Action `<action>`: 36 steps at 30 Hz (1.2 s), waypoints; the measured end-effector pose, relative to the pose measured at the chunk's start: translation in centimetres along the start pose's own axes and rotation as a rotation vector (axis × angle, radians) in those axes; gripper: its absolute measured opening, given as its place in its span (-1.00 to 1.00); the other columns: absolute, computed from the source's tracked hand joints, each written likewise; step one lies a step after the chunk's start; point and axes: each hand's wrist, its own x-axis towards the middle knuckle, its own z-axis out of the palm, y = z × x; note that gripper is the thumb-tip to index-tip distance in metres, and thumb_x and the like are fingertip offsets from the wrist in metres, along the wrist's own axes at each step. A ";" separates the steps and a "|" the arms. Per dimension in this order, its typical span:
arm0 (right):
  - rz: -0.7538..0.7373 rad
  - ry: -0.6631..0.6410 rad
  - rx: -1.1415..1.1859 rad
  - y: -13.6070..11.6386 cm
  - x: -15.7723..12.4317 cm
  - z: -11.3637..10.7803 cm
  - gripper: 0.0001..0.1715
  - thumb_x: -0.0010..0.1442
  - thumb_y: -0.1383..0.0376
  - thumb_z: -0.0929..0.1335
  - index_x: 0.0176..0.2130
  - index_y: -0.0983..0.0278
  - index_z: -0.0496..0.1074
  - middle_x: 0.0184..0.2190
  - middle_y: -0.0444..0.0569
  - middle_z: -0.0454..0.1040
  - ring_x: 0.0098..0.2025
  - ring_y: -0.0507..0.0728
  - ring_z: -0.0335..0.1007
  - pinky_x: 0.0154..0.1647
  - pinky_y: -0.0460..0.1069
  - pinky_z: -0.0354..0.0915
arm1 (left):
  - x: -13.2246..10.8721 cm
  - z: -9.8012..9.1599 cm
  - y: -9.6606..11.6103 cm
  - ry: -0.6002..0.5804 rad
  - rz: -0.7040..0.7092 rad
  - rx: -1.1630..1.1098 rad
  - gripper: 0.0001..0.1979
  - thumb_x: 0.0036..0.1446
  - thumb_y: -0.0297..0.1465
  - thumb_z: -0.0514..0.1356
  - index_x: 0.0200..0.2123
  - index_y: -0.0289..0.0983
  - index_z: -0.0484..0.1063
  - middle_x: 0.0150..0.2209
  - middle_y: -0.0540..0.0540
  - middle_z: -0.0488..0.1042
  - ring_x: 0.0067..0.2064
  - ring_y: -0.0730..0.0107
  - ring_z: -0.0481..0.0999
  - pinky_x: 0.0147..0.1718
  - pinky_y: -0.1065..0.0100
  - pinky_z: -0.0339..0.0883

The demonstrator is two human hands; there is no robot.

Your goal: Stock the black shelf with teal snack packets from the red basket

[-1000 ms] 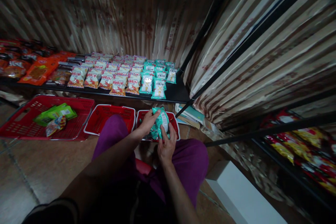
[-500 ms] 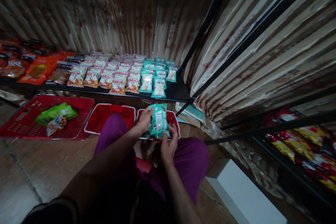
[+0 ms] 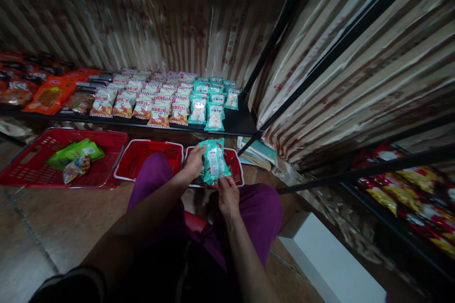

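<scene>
A teal snack bag [image 3: 214, 161] is held up over the right-hand red basket [image 3: 235, 166], its printed back label showing. My left hand [image 3: 195, 161] grips the bag's left edge, thumb on top. At the bag's lower right corner, my right hand [image 3: 228, 193] pinches the edge between thumb and fingers. Matching teal bags [image 3: 215, 117] stand in rows at the right end of the black shelf [image 3: 240, 120]. White and orange snack bags [image 3: 159, 111] fill the rows to their left.
Orange packages [image 3: 50, 93] lie further left on the shelf. A large red basket [image 3: 112, 151] holds green packets; a smaller red basket [image 3: 149, 144] stands beside it. Books [image 3: 259, 149], a white box [image 3: 334, 255], black rack bars and another shelf of red-yellow bags [image 3: 408, 184] are at the right.
The teal bag has shifted slightly left and tilted. My right hand's fingers have closed on its lower right corner, where they were more spread before.
</scene>
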 end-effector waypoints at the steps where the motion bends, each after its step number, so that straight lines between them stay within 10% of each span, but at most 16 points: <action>1: -0.009 0.004 0.006 0.1 0.0 -0.1 -0.57 -0.37 0.23 0.57 -0.52 0.26 0.34 -0.60 -0.30 0.38 -0.55 -0.09 0.31 -0.46 -0.18 0.31 | -0.1 0.0 0.1 -0.021 0.006 -0.022 -0.77 -0.08 -0.27 0.30 -0.36 -0.25 0.40 -0.48 0.05 0.44 -0.44 0.49 0.43 -0.39 0.46 0.29; 8: -0.121 0.022 -0.100 0.8 0.1 -1.3 -0.66 -0.23 0.20 0.51 -0.51 0.26 0.34 -0.62 -0.31 0.34 -0.58 -0.10 0.23 -0.50 -0.17 0.21 | 0.0 -0.1 2.2 -0.212 -0.053 0.083 -0.69 -0.23 -0.34 0.36 -0.34 -0.31 0.49 -0.43 -0.01 0.49 -0.42 0.46 0.43 -0.39 0.44 0.24; 15: -0.076 -0.053 -0.181 0.9 -0.3 -1.9 -0.69 -0.17 0.17 0.49 -0.52 0.25 0.33 -0.63 -0.30 0.35 -0.57 -0.06 0.26 -0.46 -0.14 0.22 | 0.4 0.0 2.3 -0.147 -0.053 0.189 -0.60 -0.35 -0.31 0.46 -0.37 -0.35 0.51 -0.51 -0.02 0.48 -0.46 0.44 0.41 -0.35 0.36 0.27; 23: -0.347 -0.041 -0.273 -3.5 1.9 -1.5 -0.49 -0.09 0.12 0.45 -0.11 0.21 0.47 -0.07 -0.05 0.51 -0.07 0.10 0.41 -0.05 -0.01 0.29 | 0.3 -0.5 1.7 -0.141 0.003 0.309 -0.62 -0.31 -0.26 0.43 -0.37 -0.33 0.54 -0.48 -0.03 0.51 -0.46 0.45 0.41 -0.42 0.40 0.27; 36: -0.236 0.060 -0.318 -5.0 4.3 3.3 -0.62 -0.30 0.09 0.50 -0.48 0.30 0.53 -0.65 -0.21 0.45 -0.61 -0.03 0.23 -0.55 -0.10 0.21 | -0.7 -0.6 1.2 -0.340 -0.062 0.242 -0.55 -0.19 -0.23 0.41 -0.20 -0.30 0.51 -0.35 -0.07 0.55 -0.35 0.40 0.48 -0.26 0.35 0.31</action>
